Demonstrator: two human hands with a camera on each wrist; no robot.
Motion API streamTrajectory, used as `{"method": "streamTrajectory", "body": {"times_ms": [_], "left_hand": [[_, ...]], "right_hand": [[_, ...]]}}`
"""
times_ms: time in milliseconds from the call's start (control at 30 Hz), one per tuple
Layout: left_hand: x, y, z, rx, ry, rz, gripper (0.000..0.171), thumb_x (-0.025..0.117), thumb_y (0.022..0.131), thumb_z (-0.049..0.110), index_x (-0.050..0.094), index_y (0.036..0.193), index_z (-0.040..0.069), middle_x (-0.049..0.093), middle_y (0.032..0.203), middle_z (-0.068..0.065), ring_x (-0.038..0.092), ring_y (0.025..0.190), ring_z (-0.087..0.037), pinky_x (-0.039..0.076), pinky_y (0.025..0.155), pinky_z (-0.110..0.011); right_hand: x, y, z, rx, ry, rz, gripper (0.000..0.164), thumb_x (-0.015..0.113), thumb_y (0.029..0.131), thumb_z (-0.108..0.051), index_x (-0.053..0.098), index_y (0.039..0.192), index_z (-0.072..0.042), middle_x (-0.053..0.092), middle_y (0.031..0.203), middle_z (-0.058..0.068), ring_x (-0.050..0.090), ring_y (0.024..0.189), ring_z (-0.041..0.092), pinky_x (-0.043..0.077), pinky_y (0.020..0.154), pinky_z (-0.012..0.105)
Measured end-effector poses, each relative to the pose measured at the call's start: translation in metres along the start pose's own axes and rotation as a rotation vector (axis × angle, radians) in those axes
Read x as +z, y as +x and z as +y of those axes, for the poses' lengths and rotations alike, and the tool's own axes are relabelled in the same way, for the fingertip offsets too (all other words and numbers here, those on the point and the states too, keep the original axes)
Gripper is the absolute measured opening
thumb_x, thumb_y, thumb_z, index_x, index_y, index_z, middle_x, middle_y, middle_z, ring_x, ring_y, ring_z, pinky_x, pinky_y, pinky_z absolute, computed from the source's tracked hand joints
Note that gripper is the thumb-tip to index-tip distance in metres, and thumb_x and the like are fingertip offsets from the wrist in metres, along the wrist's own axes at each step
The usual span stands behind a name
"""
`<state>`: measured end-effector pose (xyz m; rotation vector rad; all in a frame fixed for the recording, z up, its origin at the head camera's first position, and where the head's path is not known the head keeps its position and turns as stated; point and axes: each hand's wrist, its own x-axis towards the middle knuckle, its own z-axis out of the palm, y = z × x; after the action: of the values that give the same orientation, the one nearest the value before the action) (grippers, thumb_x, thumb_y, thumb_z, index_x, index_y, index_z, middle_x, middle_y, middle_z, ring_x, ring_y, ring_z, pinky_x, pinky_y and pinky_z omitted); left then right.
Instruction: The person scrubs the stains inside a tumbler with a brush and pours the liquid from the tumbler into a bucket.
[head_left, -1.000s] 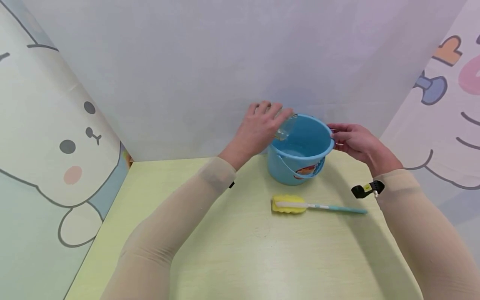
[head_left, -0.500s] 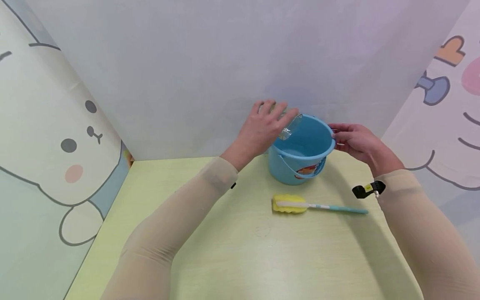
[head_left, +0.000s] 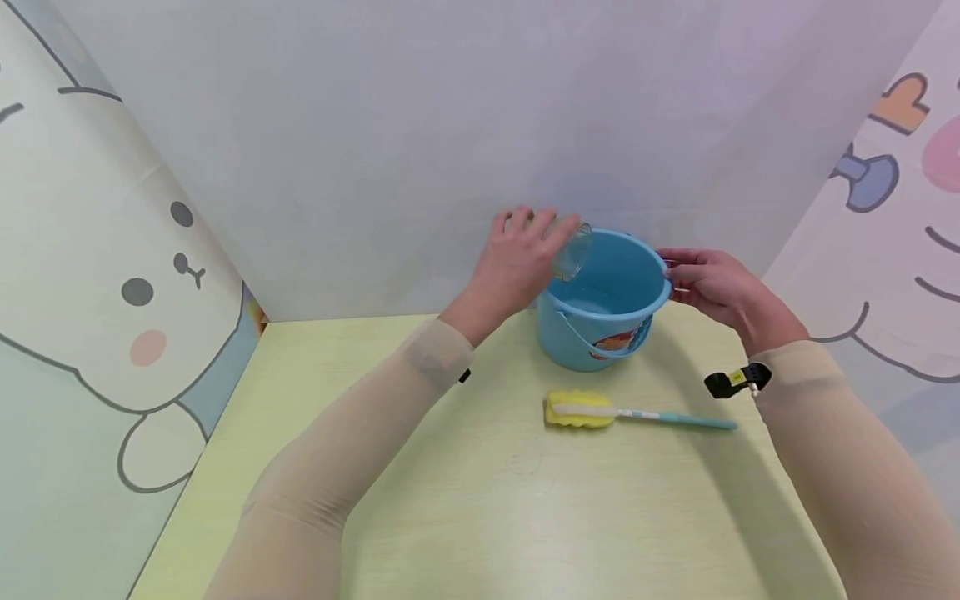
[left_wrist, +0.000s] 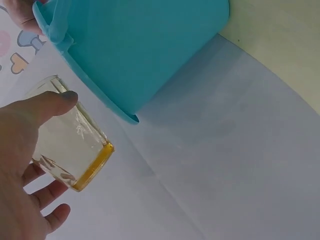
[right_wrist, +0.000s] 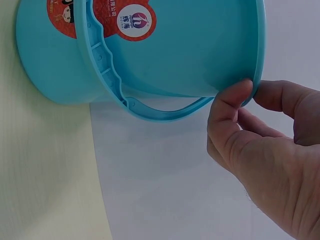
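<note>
My left hand [head_left: 517,262] holds a clear drinking glass [head_left: 573,252], tilted with its mouth over the left part of a light blue bucket [head_left: 573,343]. In the left wrist view the thumb lies along the side of the glass [left_wrist: 70,135], whose thick base looks amber. The bucket stands upright on the table, its handle hanging down at the front. On the other side, my right hand [head_left: 708,283] pinches the bucket's rim between thumb and fingers, plain in the right wrist view. The bucket's floor is partly hidden by its front wall.
In front of the bucket lies a sponge bottle brush [head_left: 581,410] with a yellow head and teal-and-white handle. The pale wooden table [head_left: 465,500] meets a grey-white backdrop [head_left: 360,167] behind. Cartoon-printed panels [head_left: 90,233] flank both sides.
The glass in my left hand shifted slightly right over the bucket, then back left, its tilt changing a little. My right hand stays on the rim; the brush lies still.
</note>
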<state>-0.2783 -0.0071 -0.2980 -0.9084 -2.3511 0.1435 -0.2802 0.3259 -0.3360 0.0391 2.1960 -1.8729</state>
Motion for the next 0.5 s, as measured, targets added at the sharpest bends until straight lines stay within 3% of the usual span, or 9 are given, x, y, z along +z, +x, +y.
{"method": "streamTrajectory", "body": {"times_ms": [100,267,500], "left_hand": [[0.002,-0.003,-0.001,-0.079,-0.067,-0.035,0.078,0.083,0.092,0.044,0.047,0.158,0.022,0.055,0.146,-0.006,0.051,0.130,-0.032,0.042,0.108,-0.051],[0.006,-0.009,-0.005,-0.222,-0.184,-0.083,0.087,0.085,0.087,0.051,0.044,0.158,0.020,0.054,0.146,-0.005,0.051,0.129,-0.030,0.041,0.108,-0.051],[0.010,-0.018,-0.011,-0.391,-0.389,-0.067,0.092,0.089,0.084,0.051,0.045,0.157,0.017,0.055,0.144,-0.006,0.053,0.127,-0.029,0.045,0.105,-0.048]], "right_hand": [[0.000,0.000,0.000,0.000,-0.001,-0.001,0.062,0.056,0.112,-0.014,0.028,0.165,0.000,0.061,0.130,-0.002,0.067,0.105,0.015,0.058,0.091,0.027],[0.000,0.001,0.001,0.000,-0.005,-0.005,0.062,0.056,0.112,-0.015,0.028,0.166,-0.001,0.055,0.137,0.002,0.066,0.107,0.015,0.057,0.093,0.027],[-0.001,0.001,0.001,-0.007,-0.005,-0.006,0.061,0.054,0.112,-0.014,0.028,0.166,0.000,0.058,0.138,0.004,0.067,0.110,0.018,0.058,0.091,0.027]]}}
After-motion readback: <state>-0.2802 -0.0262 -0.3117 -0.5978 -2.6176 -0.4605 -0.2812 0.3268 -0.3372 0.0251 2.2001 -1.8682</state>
